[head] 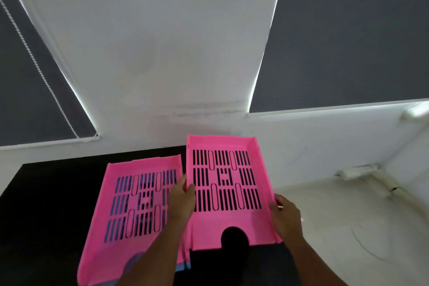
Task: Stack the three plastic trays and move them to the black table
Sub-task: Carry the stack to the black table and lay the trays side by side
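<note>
A black tabletop (46, 204) fills the lower left of the view and runs back to a white wall (151, 42). Two dark grey roller blinds hang on that wall, one at the far left (27, 76) with a beaded cord (34, 58) down its face, one at the upper right (348, 30), each edged with thin strips of daylight. To the right of the tabletop lies a pale, whitish floor (348, 227), with a white pipe or bracket (362, 172) low on the wall near the corner.

Two pink plastic trays with slotted bases can be counted for certain. The left pink tray (120, 204) lies on the tabletop; a blue edge (183, 268) shows beneath its near corner and blue shows through its slots, so something blue sits under it, though whether that is a third tray cannot be told. The right pink tray (225, 183) is just beside the left one, over the tabletop's right edge, its near end with a semicircular notch toward the person.

Two hands are in view. The left hand (182, 197) is closed on the right tray's left wall, thumb inside, fingers outside. The right hand (286, 216) grips the tray's right wall near the front corner. Whether the tray rests on the tabletop or is held just above it cannot be told.
</note>
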The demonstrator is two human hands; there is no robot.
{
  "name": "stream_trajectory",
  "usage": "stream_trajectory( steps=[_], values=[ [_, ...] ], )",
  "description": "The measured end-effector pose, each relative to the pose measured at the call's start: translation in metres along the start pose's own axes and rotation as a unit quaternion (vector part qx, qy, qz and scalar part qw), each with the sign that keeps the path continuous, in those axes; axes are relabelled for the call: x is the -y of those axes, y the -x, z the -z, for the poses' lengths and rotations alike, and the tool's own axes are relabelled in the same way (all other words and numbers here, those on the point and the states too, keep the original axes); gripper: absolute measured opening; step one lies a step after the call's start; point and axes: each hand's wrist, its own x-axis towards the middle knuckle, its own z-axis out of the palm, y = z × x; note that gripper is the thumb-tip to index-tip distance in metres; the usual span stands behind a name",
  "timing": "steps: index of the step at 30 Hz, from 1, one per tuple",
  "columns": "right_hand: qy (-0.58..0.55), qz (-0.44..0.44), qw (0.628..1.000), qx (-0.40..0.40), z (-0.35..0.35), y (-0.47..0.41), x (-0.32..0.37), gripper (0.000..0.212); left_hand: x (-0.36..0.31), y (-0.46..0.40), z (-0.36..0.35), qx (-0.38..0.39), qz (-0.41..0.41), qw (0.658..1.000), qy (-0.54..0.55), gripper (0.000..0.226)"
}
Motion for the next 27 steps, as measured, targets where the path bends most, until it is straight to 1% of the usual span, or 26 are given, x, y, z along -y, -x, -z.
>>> stream_trajectory(
  steps=[3, 7, 12, 14, 21, 25, 27],
  values=[
    [0.003, -0.015, 0.999, -0.039, 0.011, -0.004, -0.023, 0.027, -0.005, 0.014, -0.026, 0.032, 0.001, 0.999, -0.022, 0.045],
    [0.004, -0.027, 0.999, -0.032, 0.015, -0.010, -0.039, 0.026, 0.015, 0.023, -0.045, 0.077, 0.007, 0.996, -0.039, 0.045],
    [0.000, -0.059, 0.997, -0.040, 0.002, -0.013, -0.048, 0.026, 0.049, 0.039, -0.051, 0.119, 0.083, 0.987, -0.073, 0.052],
    [0.007, -0.068, 0.997, -0.033, -0.006, -0.013, -0.051, 0.027, 0.062, 0.038, -0.053, 0.123, 0.101, 0.984, -0.077, 0.055],
    [0.000, -0.064, 0.998, -0.024, -0.017, -0.016, -0.054, 0.026, 0.098, 0.023, -0.061, 0.109, 0.114, 0.984, -0.079, 0.060],
    [0.003, -0.075, 0.997, 0.007, -0.022, -0.020, -0.049, 0.031, 0.076, 0.031, -0.057, 0.113, 0.111, 0.983, -0.094, 0.067],
    [0.001, -0.082, 0.996, 0.018, -0.026, -0.022, -0.048, 0.033, 0.067, 0.034, -0.056, 0.108, 0.091, 0.985, -0.099, 0.071]
  ],
)
